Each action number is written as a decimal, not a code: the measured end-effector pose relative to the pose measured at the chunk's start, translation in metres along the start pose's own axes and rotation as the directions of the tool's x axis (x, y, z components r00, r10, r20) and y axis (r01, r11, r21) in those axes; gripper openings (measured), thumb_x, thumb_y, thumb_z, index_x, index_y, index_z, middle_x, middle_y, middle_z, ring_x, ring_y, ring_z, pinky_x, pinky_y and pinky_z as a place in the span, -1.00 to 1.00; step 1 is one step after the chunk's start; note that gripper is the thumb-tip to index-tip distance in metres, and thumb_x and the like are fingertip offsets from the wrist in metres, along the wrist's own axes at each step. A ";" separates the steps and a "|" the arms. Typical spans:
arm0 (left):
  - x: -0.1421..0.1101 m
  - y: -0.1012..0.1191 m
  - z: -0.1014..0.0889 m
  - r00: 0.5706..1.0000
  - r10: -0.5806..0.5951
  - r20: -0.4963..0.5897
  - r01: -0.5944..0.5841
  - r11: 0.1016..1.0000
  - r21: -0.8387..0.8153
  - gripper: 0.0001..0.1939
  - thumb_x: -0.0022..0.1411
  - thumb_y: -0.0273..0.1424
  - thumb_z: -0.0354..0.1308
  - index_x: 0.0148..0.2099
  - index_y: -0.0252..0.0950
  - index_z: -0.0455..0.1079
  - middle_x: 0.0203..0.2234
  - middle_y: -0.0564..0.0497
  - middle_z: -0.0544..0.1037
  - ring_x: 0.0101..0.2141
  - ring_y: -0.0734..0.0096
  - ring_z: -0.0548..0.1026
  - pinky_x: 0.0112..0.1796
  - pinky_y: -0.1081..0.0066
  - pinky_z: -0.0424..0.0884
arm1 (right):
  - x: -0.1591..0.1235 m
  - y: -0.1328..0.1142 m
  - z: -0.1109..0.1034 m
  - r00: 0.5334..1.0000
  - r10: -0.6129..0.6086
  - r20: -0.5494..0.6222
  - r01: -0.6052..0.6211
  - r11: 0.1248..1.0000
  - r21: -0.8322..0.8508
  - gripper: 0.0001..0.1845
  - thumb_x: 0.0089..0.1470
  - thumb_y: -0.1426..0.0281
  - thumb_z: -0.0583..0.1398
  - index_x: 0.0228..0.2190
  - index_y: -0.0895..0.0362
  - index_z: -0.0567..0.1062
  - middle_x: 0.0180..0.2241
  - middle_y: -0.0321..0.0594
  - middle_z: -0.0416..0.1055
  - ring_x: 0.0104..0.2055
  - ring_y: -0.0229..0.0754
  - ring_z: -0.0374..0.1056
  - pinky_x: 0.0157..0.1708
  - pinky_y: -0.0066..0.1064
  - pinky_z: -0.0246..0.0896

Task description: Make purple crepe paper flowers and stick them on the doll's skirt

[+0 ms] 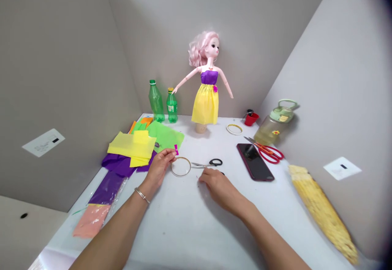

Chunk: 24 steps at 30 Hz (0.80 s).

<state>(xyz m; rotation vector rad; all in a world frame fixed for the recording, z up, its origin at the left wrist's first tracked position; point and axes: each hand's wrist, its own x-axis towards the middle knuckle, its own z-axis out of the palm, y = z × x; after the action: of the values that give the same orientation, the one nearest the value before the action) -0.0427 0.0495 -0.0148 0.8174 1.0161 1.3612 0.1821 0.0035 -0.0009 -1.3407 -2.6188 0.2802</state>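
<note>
Left hand [158, 167], metal bangle [141, 195] at the wrist: finger and thumb pinched together on a small magenta paper scrap [176, 149], held just above a thin bare hoop [180, 167] lying flat on the white worktop [171, 237]. Right hand [218, 188] rests just beside black-handled scissors [206, 164], blades closed, tips at the hoop's edge; its fingers curl downward, so cannot tell whether that grip is apart or together, and nothing held is visible. Progress as judged from the layout: hoop has no paper on it yet — that part appears left to do. Left of the hands, yellow tissue paper [131, 147] lies over purple tissue paper [119, 164], with green tissue paper [165, 135] behind; nearer the edge, a peach paper sheet [91, 220] sits in clear plastic. To the right, a phone [255, 162], red-handled scissors [269, 151] and a long bundle of yellow raffia [321, 213]. Farther off: a second hoop [234, 129], a red cup [251, 119] and a green-lidded water jug [272, 125]. At the back wall stands a pink-haired doll [206, 98] on a cork base, its purple bodice and yellow skirt apparently complete — a flower at the waist — beside two green plastic bottles [156, 100].
</note>
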 end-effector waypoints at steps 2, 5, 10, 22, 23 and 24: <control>0.000 -0.001 0.000 1.000 -0.005 0.010 0.005 1.000 0.001 -0.71 -0.09 -0.32 0.43 -0.33 -0.33 0.47 -0.46 0.09 0.48 -0.44 0.56 0.41 -0.30 0.53 0.35 | -0.002 0.003 -0.005 1.000 0.010 -0.017 -0.010 1.000 0.003 -0.56 0.00 0.79 -0.02 -0.29 0.14 0.49 -0.26 -0.16 0.42 -0.24 -0.18 0.36 -0.25 -0.44 0.23; -0.001 -0.001 0.001 1.000 -0.011 0.028 0.012 1.000 -0.008 -0.72 -0.08 -0.32 0.43 -0.33 -0.33 0.47 -0.45 0.08 0.48 -0.43 0.55 0.42 -0.30 0.53 0.35 | 0.003 0.002 -0.002 0.998 0.029 -0.047 -0.031 0.999 -0.034 -0.57 0.01 0.80 -0.04 -0.24 0.20 0.45 -0.18 -0.06 0.40 -0.17 -0.13 0.33 -0.21 -0.39 0.24; -0.001 0.001 0.001 0.999 -0.015 0.037 0.016 1.000 -0.026 -0.71 -0.10 -0.32 0.44 -0.35 -0.33 0.46 -0.44 0.07 0.49 -0.43 0.55 0.42 -0.28 0.51 0.36 | 0.001 -0.023 0.016 0.997 -0.079 0.001 0.079 0.994 -0.075 -0.75 0.16 0.68 0.03 -0.33 0.20 0.45 -0.23 -0.07 0.40 -0.15 -0.07 0.30 -0.15 -0.31 0.29; 0.006 -0.009 -0.006 1.000 -0.027 0.001 0.027 1.000 -0.013 -0.65 -0.20 -0.28 0.46 -0.37 -0.32 0.48 -0.45 0.09 0.50 -0.46 0.56 0.40 -0.29 0.49 0.33 | -0.140 -0.010 0.046 0.941 -0.075 -0.329 0.031 0.990 -0.136 -0.63 0.22 0.61 -0.05 -0.07 0.15 0.44 -0.12 -0.05 0.48 -0.08 -0.06 0.43 -0.13 -0.28 0.45; 0.006 -0.010 -0.005 1.000 -0.028 0.003 0.028 1.000 -0.012 -0.65 -0.21 -0.28 0.47 -0.37 -0.32 0.48 -0.45 0.09 0.50 -0.46 0.56 0.40 -0.28 0.49 0.33 | -0.146 -0.008 0.047 0.940 0.006 -0.341 -0.025 0.998 -0.052 -0.68 0.25 0.57 -0.03 -0.15 0.10 0.46 -0.17 -0.09 0.49 -0.12 -0.10 0.45 -0.17 -0.33 0.46; 0.006 -0.010 -0.005 1.000 -0.028 0.006 0.028 1.000 -0.010 -0.66 -0.21 -0.28 0.47 -0.37 -0.32 0.48 -0.45 0.09 0.50 -0.45 0.56 0.40 -0.28 0.48 0.33 | -0.150 -0.007 0.048 0.933 0.077 -0.351 -0.071 0.997 0.029 -0.72 0.26 0.53 -0.02 -0.20 0.08 0.46 -0.20 -0.12 0.49 -0.16 -0.13 0.46 -0.19 -0.36 0.46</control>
<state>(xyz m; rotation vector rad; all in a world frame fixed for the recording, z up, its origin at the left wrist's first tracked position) -0.0441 0.0542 -0.0266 0.7964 1.0124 1.3384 0.2511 -0.1269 -0.0569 -1.3440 -2.2693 0.0608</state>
